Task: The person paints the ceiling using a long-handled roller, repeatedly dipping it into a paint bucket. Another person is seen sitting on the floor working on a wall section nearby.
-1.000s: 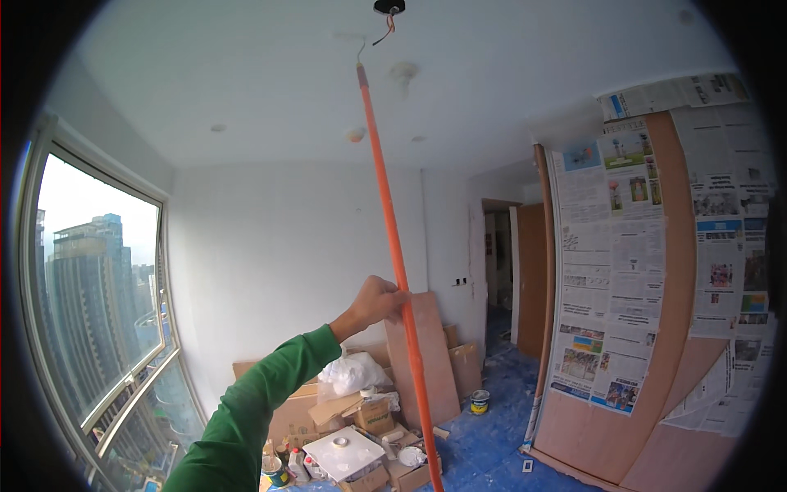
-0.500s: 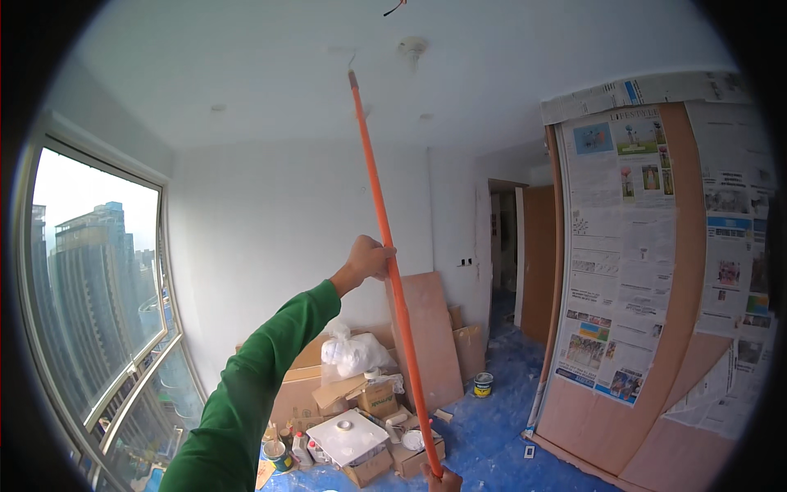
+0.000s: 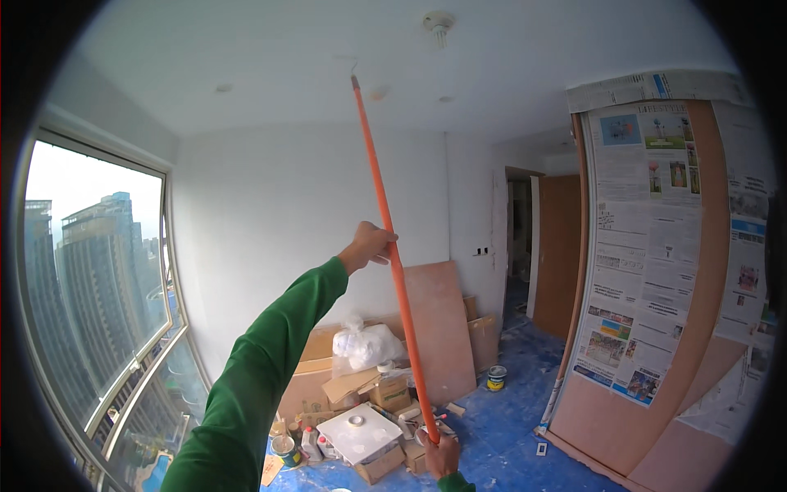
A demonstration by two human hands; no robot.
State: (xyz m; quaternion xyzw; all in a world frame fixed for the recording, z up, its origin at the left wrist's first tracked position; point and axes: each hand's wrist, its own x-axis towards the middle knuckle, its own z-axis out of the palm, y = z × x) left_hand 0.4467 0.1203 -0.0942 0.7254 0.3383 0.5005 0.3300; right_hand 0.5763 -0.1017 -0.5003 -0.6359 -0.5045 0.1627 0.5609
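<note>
A long orange pole (image 3: 379, 184) slants up from the lower middle to the white ceiling (image 3: 279, 49). At its top is a thin bent wire, like a paint roller's frame; the pale roller head barely stands out from the ceiling. My left hand (image 3: 370, 245), at the end of a green sleeve, is closed around the pole's middle. Lower down, my right hand (image 3: 443, 456) grips the pole near its bottom end. A white lamp holder with a bulb (image 3: 439, 28) is on the ceiling, right of the pole's tip.
Cardboard boxes (image 3: 390, 395), a white plastic bag (image 3: 366, 348) and a pink board (image 3: 438, 332) stand by the far wall. A paint can (image 3: 497, 378) sits on the blue floor covering (image 3: 512, 418). Windows (image 3: 98, 279) line the left; a newspaper-covered wardrobe (image 3: 635, 246) stands right.
The view has shifted, so most of the room appears lower-right or higher. Both hands keep their hold on the pole; my right hand now shows more fully.
</note>
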